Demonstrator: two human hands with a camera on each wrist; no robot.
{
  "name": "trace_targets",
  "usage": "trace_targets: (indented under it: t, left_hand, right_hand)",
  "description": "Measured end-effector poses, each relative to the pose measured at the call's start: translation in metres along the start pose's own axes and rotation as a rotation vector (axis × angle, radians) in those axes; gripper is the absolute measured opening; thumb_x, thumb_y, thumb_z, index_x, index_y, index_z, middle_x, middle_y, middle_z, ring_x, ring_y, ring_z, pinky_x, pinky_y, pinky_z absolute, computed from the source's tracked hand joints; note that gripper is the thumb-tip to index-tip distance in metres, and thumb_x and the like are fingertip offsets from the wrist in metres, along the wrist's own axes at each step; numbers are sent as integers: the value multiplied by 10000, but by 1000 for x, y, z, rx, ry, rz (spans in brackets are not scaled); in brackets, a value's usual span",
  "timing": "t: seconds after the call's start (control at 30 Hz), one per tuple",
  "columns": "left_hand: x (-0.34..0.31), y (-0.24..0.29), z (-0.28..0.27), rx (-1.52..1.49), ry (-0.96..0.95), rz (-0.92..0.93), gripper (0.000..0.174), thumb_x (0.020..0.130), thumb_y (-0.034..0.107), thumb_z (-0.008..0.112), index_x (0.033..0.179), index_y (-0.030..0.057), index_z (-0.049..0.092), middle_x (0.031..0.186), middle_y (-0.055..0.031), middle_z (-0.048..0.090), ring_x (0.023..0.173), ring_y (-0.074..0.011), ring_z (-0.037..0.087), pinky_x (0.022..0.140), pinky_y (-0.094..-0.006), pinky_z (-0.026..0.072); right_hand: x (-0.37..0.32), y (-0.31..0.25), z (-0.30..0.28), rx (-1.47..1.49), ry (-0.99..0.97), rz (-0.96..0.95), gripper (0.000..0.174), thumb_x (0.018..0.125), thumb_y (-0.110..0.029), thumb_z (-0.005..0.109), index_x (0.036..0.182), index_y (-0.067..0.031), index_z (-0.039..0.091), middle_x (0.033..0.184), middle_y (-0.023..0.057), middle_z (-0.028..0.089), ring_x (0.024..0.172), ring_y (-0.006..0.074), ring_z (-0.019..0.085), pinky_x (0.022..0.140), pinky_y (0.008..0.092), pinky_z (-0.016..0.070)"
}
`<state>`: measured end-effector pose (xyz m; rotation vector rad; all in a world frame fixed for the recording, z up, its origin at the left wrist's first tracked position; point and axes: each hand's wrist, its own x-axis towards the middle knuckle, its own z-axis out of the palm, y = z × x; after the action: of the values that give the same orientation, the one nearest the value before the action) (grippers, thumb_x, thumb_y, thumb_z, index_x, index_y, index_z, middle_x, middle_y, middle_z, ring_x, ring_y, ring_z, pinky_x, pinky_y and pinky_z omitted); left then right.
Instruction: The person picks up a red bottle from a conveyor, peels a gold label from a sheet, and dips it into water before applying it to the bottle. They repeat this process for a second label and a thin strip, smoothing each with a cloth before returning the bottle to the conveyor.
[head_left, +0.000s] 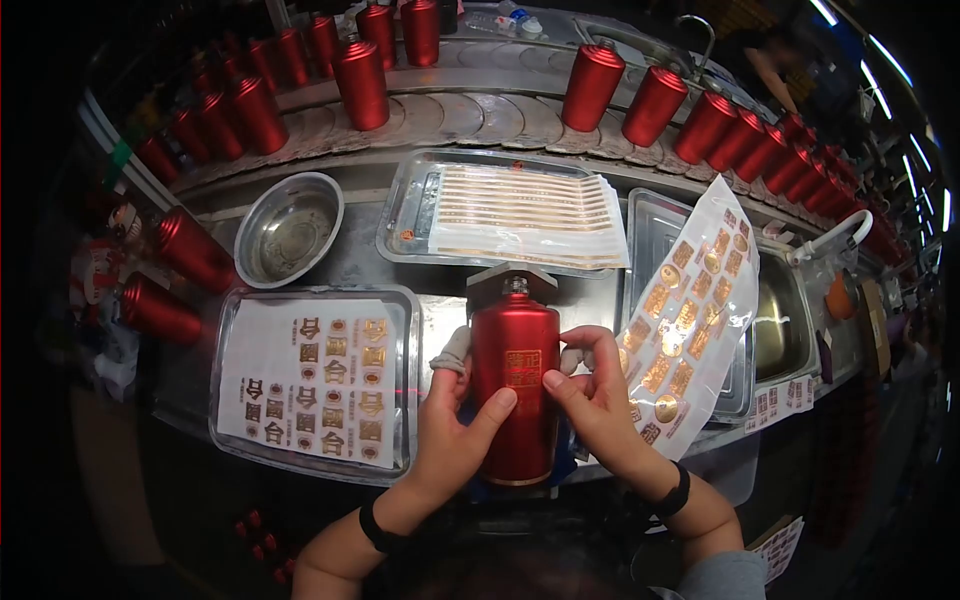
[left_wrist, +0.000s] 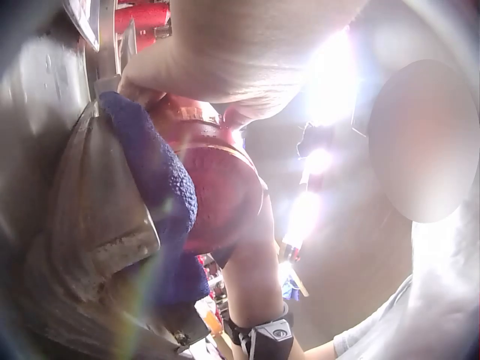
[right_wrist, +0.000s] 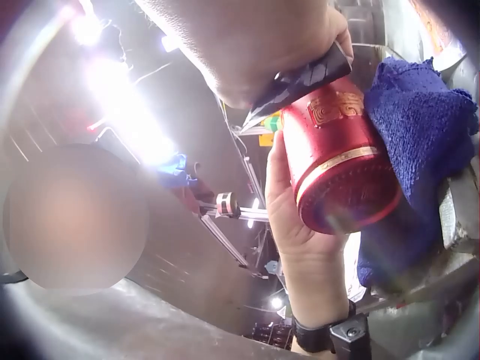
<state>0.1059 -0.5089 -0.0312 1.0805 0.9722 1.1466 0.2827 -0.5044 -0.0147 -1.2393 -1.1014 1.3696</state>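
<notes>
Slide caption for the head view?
A red bottle held by left hand and right hand at its gold label, sticker trays alongside.

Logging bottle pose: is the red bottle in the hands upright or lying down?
Lying down: the red bottle rests on its side on a blue cloth, neck pointing away.

Before us a steel workbench (head_left: 360,262), at our centre left a round steel bowl (head_left: 288,228), lower left a tray (head_left: 412,400) of gold labels, upper centre a tray (head_left: 405,205) of strips, right a tray (head_left: 650,220) under a sticker sheet (head_left: 690,310).
</notes>
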Motion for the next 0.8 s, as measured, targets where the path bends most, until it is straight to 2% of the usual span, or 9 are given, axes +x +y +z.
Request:
trace_targets:
  t: [0.2, 0.6, 0.8]
  left_hand:
    - [1, -2, 5, -10, 42, 17, 728, 935, 154, 679, 1483, -82, 262, 1419, -223, 473, 1310, -244, 491, 1099, -363, 386]
    - [1, -3, 2, 30, 56, 12, 716, 936, 153, 676, 1476, -90, 275, 1402, -223, 489, 1289, -242, 511, 1088, -359, 399]
    - [1, -1, 4, 53, 56, 22, 722, 934, 151, 677, 1480, -87, 269, 1410, -221, 481, 1299, -248, 502, 1097, -361, 390]
  right_hand:
    - [1, 6, -1, -93, 15, -26, 520, 893, -179, 743, 1250, -45, 389, 828, -15, 538, 544, -29, 429, 467, 143, 345]
    - [3, 7, 3, -96, 45, -40, 520, 887, -168, 743, 1246, -45, 387, 882, 0, 538, 560, -23, 438, 474, 147, 355]
    - [2, 3, 3, -94, 32, -11, 518, 890, -147, 734, 1253, -39, 380, 980, 27, 538, 582, -19, 468, 487, 149, 375]
